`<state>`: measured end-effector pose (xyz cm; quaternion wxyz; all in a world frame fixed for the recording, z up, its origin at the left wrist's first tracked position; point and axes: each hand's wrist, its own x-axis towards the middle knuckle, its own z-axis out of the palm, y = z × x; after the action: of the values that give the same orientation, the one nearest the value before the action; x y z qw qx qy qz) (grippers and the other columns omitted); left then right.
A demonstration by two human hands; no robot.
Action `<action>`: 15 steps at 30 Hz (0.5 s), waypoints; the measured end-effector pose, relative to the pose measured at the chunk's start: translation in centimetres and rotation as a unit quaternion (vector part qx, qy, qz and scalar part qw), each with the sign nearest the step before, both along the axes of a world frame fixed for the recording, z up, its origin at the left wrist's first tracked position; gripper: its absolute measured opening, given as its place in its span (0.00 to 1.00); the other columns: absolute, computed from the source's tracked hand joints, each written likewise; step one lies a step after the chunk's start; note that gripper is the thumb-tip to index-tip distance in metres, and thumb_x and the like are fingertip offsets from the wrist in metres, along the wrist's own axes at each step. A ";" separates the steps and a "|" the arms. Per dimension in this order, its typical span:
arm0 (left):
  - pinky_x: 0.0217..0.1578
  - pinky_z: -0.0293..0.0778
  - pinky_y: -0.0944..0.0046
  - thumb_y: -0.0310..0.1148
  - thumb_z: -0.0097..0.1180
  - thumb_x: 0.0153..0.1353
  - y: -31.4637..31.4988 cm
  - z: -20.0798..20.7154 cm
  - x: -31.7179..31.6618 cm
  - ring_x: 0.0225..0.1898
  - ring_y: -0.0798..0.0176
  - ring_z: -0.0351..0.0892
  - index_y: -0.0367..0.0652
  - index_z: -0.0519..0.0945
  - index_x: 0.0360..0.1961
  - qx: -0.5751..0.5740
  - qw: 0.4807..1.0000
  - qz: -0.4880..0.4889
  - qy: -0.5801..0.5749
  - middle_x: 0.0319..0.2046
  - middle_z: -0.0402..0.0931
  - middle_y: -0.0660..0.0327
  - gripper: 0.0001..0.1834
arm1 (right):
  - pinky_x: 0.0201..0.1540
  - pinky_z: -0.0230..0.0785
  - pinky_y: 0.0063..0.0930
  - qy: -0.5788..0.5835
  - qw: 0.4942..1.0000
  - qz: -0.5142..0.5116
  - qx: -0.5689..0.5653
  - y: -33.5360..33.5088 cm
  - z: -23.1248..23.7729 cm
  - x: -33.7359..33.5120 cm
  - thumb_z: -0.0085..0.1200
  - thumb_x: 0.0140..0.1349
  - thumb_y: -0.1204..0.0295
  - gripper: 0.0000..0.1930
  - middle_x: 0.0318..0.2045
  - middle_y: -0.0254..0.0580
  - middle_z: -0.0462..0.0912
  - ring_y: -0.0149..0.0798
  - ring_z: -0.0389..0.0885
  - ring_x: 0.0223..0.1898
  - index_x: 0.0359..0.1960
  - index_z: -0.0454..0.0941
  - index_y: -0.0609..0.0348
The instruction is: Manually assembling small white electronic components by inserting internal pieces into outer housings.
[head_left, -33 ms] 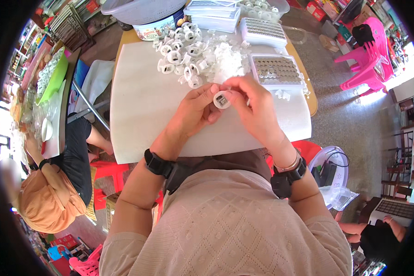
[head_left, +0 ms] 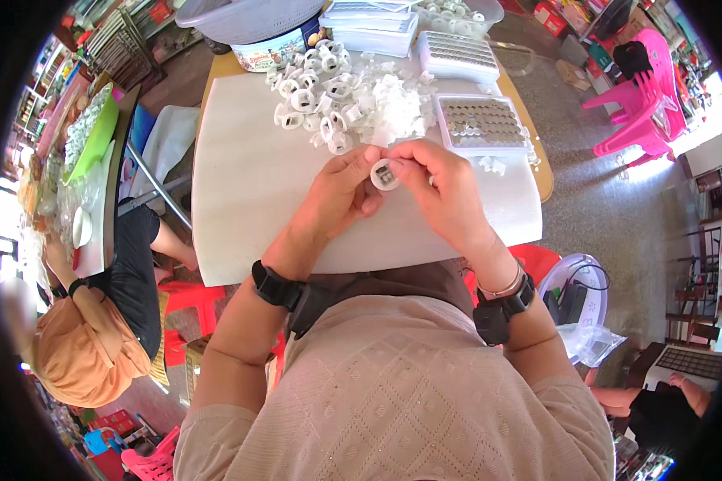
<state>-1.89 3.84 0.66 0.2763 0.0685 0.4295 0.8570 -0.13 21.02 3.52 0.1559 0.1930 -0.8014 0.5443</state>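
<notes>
Between my hands, over the white table sheet, is a small round white plastic housing (head_left: 386,175) whose face shows dark and metallic parts inside. My left hand (head_left: 338,191) is closed on its left side, thumb at the upper rim and fingers curled behind. From the right, my right hand (head_left: 445,184) pinches at its upper right edge with thumb and forefinger; whether a smaller part sits between those fingertips is hidden. Just beyond my hands lie a heap of ring-like white housings (head_left: 303,99) and a pile of small translucent white pieces (head_left: 401,108).
A clear tray of round metal discs (head_left: 481,124) stands at the right, with another filled tray (head_left: 457,56) behind it. Stacked white trays (head_left: 373,36) and a grey basket (head_left: 253,20) line the table's far edge. A person in orange (head_left: 88,345) sits at the left table.
My right hand and the round housing have shifted very slightly left. The grip of both hands looks the same.
</notes>
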 end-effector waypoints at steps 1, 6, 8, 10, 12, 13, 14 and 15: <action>0.19 0.62 0.75 0.43 0.45 0.68 0.0 0.0 0.2 0.21 0.74 0.70 0.36 0.74 0.46 0.000 1.000 0.004 -0.006 0.32 0.75 0.62 0.19 | 0.25 0.67 0.25 -0.054 0.998 0.030 -0.012 0.2 -0.2 0.0 0.53 0.60 0.75 0.04 0.24 0.40 0.78 0.31 0.74 0.23 0.36 0.76 0.61; 0.26 0.68 0.72 0.39 0.48 0.67 1.1 0.6 0.8 0.28 0.70 0.74 0.36 0.72 0.52 -0.054 0.996 0.039 0.060 0.34 0.76 0.60 0.19 | 0.22 0.66 0.19 -0.237 0.947 -0.014 -0.215 0.6 -0.4 0.1 0.51 0.61 0.75 0.06 0.22 0.35 0.78 0.23 0.72 0.21 0.36 0.76 0.65; 0.30 0.70 0.70 0.37 0.49 0.66 1.6 0.7 1.0 0.31 0.68 0.75 0.36 0.71 0.54 -0.066 0.994 0.049 0.073 0.34 0.76 0.60 0.20 | 0.21 0.65 0.17 -0.256 0.934 -0.033 -0.248 0.5 -0.6 0.2 0.51 0.61 0.74 0.06 0.22 0.34 0.78 0.22 0.72 0.21 0.35 0.76 0.65; 0.35 0.71 0.68 0.34 0.50 0.65 1.1 0.0 0.9 0.36 0.67 0.75 0.35 0.70 0.55 -0.053 0.993 0.064 0.089 0.36 0.77 0.59 0.20 | 0.20 0.65 0.17 -0.263 0.930 -0.007 -0.256 0.1 -0.9 0.7 0.51 0.60 0.73 0.06 0.22 0.34 0.78 0.22 0.72 0.19 0.34 0.75 0.65; 0.35 0.70 0.68 0.33 0.50 0.65 0.7 -0.2 0.8 0.35 0.67 0.75 0.34 0.71 0.55 -0.050 0.993 0.061 0.087 0.37 0.77 0.58 0.20 | 0.21 0.65 0.17 -0.268 0.929 -0.009 -0.256 0.3 -0.6 0.9 0.51 0.60 0.73 0.06 0.22 0.34 0.78 0.23 0.72 0.19 0.33 0.75 0.65; 0.34 0.70 0.68 0.32 0.50 0.64 0.5 -0.3 0.8 0.35 0.66 0.75 0.33 0.71 0.54 -0.048 0.993 0.063 0.083 0.37 0.77 0.58 0.19 | 0.21 0.65 0.18 -0.252 0.939 -0.016 -0.233 0.5 -0.4 1.0 0.51 0.60 0.74 0.06 0.21 0.34 0.78 0.23 0.72 0.19 0.34 0.75 0.64; 0.34 0.70 0.68 0.32 0.50 0.64 0.5 -0.4 0.6 0.35 0.66 0.75 0.33 0.71 0.54 -0.048 0.994 0.062 0.083 0.37 0.77 0.58 0.19 | 0.22 0.65 0.18 -0.236 0.949 -0.022 -0.209 0.8 -0.3 1.1 0.51 0.60 0.74 0.06 0.21 0.34 0.78 0.23 0.72 0.20 0.34 0.75 0.64; 0.34 0.70 0.68 0.31 0.49 0.64 0.2 -0.5 0.5 0.35 0.66 0.76 0.32 0.71 0.53 -0.028 0.994 0.072 0.075 0.37 0.77 0.58 0.18 | 0.22 0.65 0.21 -0.207 0.957 -0.075 -0.188 1.5 -0.6 0.7 0.53 0.59 0.75 0.04 0.21 0.36 0.78 0.26 0.72 0.19 0.34 0.75 0.62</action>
<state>-1.44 4.08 0.17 0.1832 0.0935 0.4770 0.8545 0.59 22.52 2.94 0.0611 -0.0174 -0.7115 0.6999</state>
